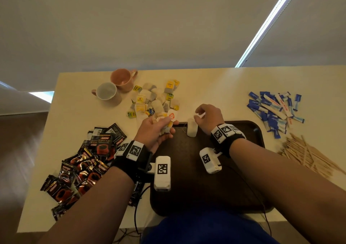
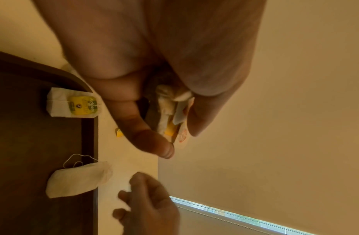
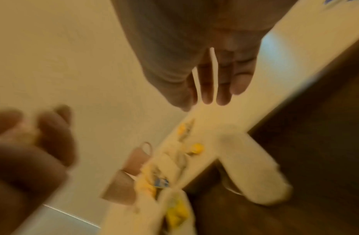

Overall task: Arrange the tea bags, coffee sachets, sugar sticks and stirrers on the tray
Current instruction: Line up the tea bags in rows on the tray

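My left hand grips a bunch of tea bags over the far left corner of the dark brown tray. In the left wrist view the bunch of tea bags sits between thumb and fingers. A white tea bag lies across the tray's far rim, string trailing. Another tea bag with a yellow tag lies in the tray corner; my left hand hides it in the head view. My right hand hovers just beyond the white tea bag, fingers relaxed and holding nothing.
A loose tea bag pile lies beyond the tray, with two mugs at the back left. Coffee sachets are heaped left of the tray. Blue and white sugar sticks and wooden stirrers lie on the right.
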A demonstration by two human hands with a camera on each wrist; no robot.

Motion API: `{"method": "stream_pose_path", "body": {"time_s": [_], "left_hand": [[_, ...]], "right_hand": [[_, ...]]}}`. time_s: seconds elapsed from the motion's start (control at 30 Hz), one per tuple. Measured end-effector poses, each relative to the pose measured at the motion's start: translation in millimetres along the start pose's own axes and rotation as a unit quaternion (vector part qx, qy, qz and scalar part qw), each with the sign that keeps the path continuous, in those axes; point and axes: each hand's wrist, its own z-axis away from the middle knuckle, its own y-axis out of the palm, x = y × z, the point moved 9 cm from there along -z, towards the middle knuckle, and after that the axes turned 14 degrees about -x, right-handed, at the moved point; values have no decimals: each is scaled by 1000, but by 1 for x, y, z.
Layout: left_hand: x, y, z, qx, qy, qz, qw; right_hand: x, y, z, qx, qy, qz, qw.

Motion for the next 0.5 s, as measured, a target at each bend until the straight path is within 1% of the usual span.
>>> {"method": "stream_pose_path", "body": {"time_s": [0.03, 0.07, 0.1, 0.17, 0.2, 0.27, 0.4, 0.5], "left_hand": [[0, 1, 1, 5, -3, 8, 1000], [0, 3, 2, 10, -6, 18, 1000], [-1, 5, 3, 14, -11, 30, 999], [-2, 10, 7, 28, -23, 58, 998], [-2, 12, 9, 35, -31, 73, 996], [-1, 15, 12, 41, -44, 96, 994], [-1, 15, 16, 39, -51, 98, 993], [-1, 14, 17, 41, -49, 95, 993]], "right_hand": [[16, -9, 1, -12, -25, -36, 999], [32, -18, 3, -7, -41, -82, 996], [48, -23, 5, 15, -51, -129, 990], [75, -29, 13, 81, -60, -202, 974], [85, -31, 16, 99, -72, -211, 970], [94, -35, 19, 99, -91, -207, 969], [93, -42, 21, 83, -84, -216, 969], [97, -50, 23, 89, -89, -233, 964]]}}
